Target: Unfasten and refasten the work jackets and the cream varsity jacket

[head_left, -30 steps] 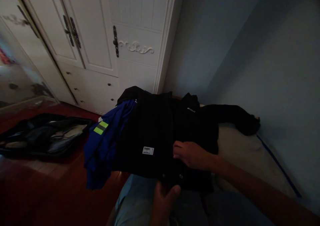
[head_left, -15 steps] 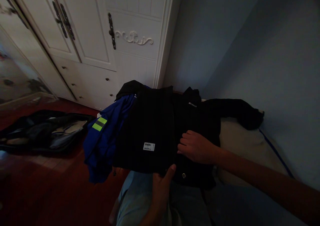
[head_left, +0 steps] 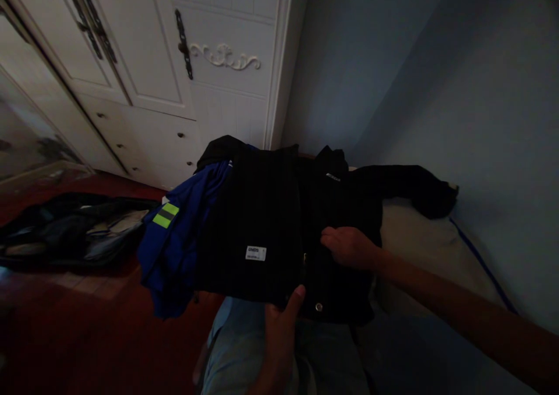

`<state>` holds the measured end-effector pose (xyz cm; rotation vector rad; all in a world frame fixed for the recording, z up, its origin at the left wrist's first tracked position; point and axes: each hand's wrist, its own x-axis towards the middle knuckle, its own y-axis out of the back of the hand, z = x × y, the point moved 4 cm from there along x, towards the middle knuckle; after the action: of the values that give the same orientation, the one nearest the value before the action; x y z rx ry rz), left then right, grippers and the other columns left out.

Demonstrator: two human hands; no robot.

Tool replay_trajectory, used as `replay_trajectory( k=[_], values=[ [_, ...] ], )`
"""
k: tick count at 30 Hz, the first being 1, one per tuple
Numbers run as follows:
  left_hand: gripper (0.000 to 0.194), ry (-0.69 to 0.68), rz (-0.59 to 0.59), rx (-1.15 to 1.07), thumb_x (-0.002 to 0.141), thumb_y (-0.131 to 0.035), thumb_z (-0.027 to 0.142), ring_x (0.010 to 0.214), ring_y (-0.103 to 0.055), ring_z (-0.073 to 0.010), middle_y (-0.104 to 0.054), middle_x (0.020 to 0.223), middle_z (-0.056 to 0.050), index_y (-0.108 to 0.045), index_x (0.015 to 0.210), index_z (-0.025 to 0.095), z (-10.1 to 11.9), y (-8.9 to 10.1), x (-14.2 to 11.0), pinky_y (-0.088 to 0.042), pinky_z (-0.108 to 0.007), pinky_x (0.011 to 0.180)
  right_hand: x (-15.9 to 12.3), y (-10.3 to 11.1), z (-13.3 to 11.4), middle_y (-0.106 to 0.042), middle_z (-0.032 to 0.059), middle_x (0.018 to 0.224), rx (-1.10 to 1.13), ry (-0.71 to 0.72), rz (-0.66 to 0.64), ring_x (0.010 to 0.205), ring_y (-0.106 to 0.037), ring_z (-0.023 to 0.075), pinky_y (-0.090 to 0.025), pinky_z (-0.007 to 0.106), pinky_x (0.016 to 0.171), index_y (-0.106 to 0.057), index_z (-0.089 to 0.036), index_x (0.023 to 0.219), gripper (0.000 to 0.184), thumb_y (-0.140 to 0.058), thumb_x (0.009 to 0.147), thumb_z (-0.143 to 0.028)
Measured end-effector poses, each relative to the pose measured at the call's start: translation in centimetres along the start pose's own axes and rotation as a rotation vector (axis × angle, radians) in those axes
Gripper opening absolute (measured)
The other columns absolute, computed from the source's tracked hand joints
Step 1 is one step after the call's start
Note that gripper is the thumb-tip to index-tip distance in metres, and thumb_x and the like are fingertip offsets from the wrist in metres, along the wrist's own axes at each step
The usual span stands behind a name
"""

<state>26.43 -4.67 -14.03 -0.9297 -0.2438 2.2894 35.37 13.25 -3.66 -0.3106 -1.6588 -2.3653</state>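
Observation:
A black jacket point(head_left: 279, 220) lies spread on the bed in front of me, its left front panel folded over and showing a small white label point(head_left: 255, 253). My left hand point(head_left: 279, 331) grips the jacket's near hem from below, thumb on top of the cloth. My right hand point(head_left: 349, 246) rests on the right side of the jacket front with its fingers curled against the fabric. One black sleeve point(head_left: 410, 188) stretches toward the wall on the right.
A blue work garment point(head_left: 179, 237) with a yellow-green reflective patch hangs off the bed's left edge. An open dark bag point(head_left: 70, 232) lies on the red wooden floor. A white wardrobe point(head_left: 174, 63) stands behind. The blue-grey wall point(head_left: 437, 80) bounds the right.
My right hand has slid up and to the right across the jacket front. My left hand has risen to the hem, thumb now over the cloth. The camera has tilted slightly.

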Motion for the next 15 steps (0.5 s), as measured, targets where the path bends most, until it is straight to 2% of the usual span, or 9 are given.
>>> replay_trajectory(
  k=[3,7,11,13,15],
  values=[
    [0.066,-0.019,-0.014,-0.011,0.058,-0.09,0.044,0.097,-0.072,-0.03,-0.075,0.106,-0.015,-0.069,0.111,0.01,0.3,-0.1,-0.2,-0.058,-0.033,0.078,-0.2,-1.5,-0.4,-0.061,0.0039,0.073,0.026,-0.144,-0.009,0.059,-0.051,0.0134,-0.032,0.026,0.057,-0.059,-0.014,0.087,0.024,-0.038,0.085,-0.002],
    [0.072,-0.013,-0.01,-0.001,0.057,-0.089,0.046,0.105,-0.069,-0.0318,-0.073,0.113,-0.017,-0.067,0.116,0.01,0.0,0.1,-0.1,-0.057,-0.035,0.084,0.2,-1.8,-0.9,-0.062,0.0057,0.075,-0.024,-0.264,-0.226,0.067,-0.055,0.0174,-0.032,0.031,0.064,-0.061,-0.015,0.084,0.018,-0.048,0.077,-0.004],
    [0.067,-0.023,0.013,0.019,0.061,-0.087,0.044,0.11,-0.067,-0.0314,-0.072,0.116,-0.016,-0.067,0.115,0.011,-0.7,0.5,0.4,-0.055,-0.036,0.092,0.4,-0.3,-1.1,-0.064,0.0076,0.081,-0.024,-0.295,-0.406,0.072,-0.055,0.0189,-0.03,0.033,0.067,-0.063,-0.015,0.087,0.016,-0.053,0.079,-0.007],
    [0.066,-0.054,0.032,0.018,0.063,-0.087,0.041,0.116,-0.064,-0.0309,-0.07,0.121,-0.016,-0.066,0.118,0.012,-0.9,0.6,0.6,-0.051,-0.036,0.099,0.7,1.1,-1.2,-0.063,0.0085,0.081,-0.031,-0.303,-0.41,0.072,-0.054,0.0191,-0.029,0.033,0.067,-0.063,-0.015,0.084,0.014,-0.052,0.081,-0.007],
    [0.063,-0.08,0.031,0.021,0.065,-0.085,0.037,0.122,-0.061,-0.0305,-0.067,0.127,-0.015,-0.065,0.119,0.013,-1.0,0.6,0.8,-0.048,-0.037,0.104,1.4,2.9,-1.7,-0.062,0.0092,0.08,-0.025,-0.29,-0.329,0.072,-0.052,0.0194,-0.028,0.034,0.066,-0.063,-0.015,0.08,0.016,-0.049,0.084,-0.008]
  ],
)
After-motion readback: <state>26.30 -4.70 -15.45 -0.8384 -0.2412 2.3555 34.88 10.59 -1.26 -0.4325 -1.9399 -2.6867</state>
